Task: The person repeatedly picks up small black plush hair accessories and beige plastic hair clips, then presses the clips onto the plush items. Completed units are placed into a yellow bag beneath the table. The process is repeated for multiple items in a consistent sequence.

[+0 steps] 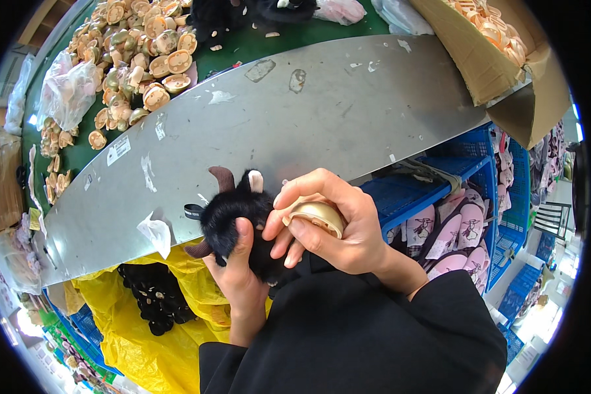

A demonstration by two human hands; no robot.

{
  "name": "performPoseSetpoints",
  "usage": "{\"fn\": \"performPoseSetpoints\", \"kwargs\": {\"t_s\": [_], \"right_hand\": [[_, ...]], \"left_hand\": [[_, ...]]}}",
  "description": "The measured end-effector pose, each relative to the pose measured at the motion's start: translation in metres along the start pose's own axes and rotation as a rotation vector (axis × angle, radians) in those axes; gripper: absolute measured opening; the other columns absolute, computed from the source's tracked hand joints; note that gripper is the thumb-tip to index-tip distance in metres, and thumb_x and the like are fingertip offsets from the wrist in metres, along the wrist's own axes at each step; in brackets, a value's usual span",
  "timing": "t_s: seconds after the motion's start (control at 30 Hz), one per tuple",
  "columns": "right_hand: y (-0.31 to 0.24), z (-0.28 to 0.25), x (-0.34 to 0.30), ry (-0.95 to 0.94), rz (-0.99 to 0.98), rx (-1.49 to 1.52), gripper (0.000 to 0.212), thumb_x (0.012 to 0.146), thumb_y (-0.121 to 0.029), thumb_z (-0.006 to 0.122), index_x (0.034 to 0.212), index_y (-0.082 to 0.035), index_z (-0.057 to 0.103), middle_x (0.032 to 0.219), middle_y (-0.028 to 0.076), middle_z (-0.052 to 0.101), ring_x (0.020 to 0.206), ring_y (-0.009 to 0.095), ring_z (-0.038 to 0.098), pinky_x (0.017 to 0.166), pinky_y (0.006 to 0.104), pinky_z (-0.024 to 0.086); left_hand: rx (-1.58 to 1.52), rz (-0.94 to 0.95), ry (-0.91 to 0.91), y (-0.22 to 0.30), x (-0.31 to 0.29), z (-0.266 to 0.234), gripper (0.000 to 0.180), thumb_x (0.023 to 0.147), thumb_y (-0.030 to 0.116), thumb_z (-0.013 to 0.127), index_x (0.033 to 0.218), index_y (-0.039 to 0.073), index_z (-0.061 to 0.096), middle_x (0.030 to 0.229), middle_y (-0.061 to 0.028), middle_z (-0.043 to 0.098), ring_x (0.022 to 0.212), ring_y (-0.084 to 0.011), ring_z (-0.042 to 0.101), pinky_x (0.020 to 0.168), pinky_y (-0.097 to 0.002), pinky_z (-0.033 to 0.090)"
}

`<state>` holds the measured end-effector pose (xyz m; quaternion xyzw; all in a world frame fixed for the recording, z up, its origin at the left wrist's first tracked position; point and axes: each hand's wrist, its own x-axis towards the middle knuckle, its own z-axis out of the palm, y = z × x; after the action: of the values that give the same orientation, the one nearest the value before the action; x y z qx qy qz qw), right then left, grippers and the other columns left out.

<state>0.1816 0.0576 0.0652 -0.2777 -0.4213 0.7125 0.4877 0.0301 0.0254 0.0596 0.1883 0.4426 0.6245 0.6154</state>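
A black furry plush toy [224, 215] with brown horns and a pale pink ear is gripped in my left hand [238, 279], thumb pressed on its front. It is held over the near edge of the grey metal table, and a small black ribbon loop [193, 211] sticks out beside it. My right hand [351, 230] pinches a rounded, gold-coloured plastic shell [318, 214], hollow side toward me, close beside the plush. Whether the right fingertips touch the fur, I cannot tell. The toy's lower part is hidden by my hands and sleeve.
Along the far side, a green surface [276, 44] bears a heap of beige and gold plastic shells [167, 62] and black plush toys [279, 10]. A cardboard box [453, 49] stands far right. Blue crates [400, 200] hold pink pieces [463, 230]. A yellow bag [134, 348] contains black items [156, 305].
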Motion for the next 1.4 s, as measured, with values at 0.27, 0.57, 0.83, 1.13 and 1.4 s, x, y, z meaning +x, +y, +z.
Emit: {"fn": "performPoseSetpoints", "kwargs": {"t_s": [0.27,0.57,0.83,1.13,1.4], "right_hand": [[0.001,0.002,0.002,0.015,-0.153,-0.193,0.027,0.097,0.005,0.060,0.125,0.006,0.061,0.091,0.014,0.067,0.070,0.014,0.070,0.059,0.0228,0.058],[0.007,-0.004,0.009,0.012,-0.349,-0.673,0.024,0.093,0.000,0.069,0.116,0.002,0.062,0.092,0.010,0.072,0.068,0.011,0.070,0.060,0.0244,0.056],[0.033,-0.001,0.017,0.094,-0.685,-1.005,0.035,0.086,0.000,0.070,0.118,-0.001,0.058,0.076,0.012,0.059,0.061,0.028,0.062,0.056,0.0343,0.051],[0.043,-0.002,0.020,0.095,-0.572,-0.938,0.036,0.091,-0.016,0.064,0.124,-0.004,0.058,0.085,0.014,0.055,0.070,0.031,0.060,0.062,0.0401,0.051],[0.022,-0.026,0.017,-0.075,-0.441,-0.988,0.035,0.081,-0.026,0.077,0.109,-0.008,0.065,0.074,0.009,0.056,0.059,0.028,0.059,0.056,0.0342,0.049]], "left_hand": [[0.011,0.026,0.034,0.002,-0.002,0.005,0.050,0.099,0.015,0.064,0.144,0.002,0.045,0.125,-0.0132,0.062,0.107,-0.0188,0.063,0.092,-0.0313,0.052],[0.112,0.093,0.131,0.003,-0.009,0.012,0.021,0.094,0.003,0.070,0.113,-0.004,0.066,0.106,-0.0072,0.069,0.096,-0.0145,0.063,0.089,-0.0283,0.049],[0.451,0.229,0.079,-0.004,-0.014,-0.007,0.016,0.091,0.002,0.073,0.104,-0.004,0.066,0.095,-0.0022,0.068,0.088,-0.0086,0.058,0.081,-0.0234,0.046],[0.331,0.156,0.087,-0.013,-0.017,-0.010,0.013,0.095,0.001,0.068,0.106,-0.004,0.065,0.098,-0.0024,0.068,0.091,-0.0096,0.059,0.083,-0.0242,0.046],[0.287,0.045,-0.166,-0.016,-0.008,-0.024,0.016,0.098,0.004,0.065,0.110,-0.004,0.068,0.100,-0.0016,0.070,0.091,-0.0077,0.059,0.082,-0.0242,0.049]]}}
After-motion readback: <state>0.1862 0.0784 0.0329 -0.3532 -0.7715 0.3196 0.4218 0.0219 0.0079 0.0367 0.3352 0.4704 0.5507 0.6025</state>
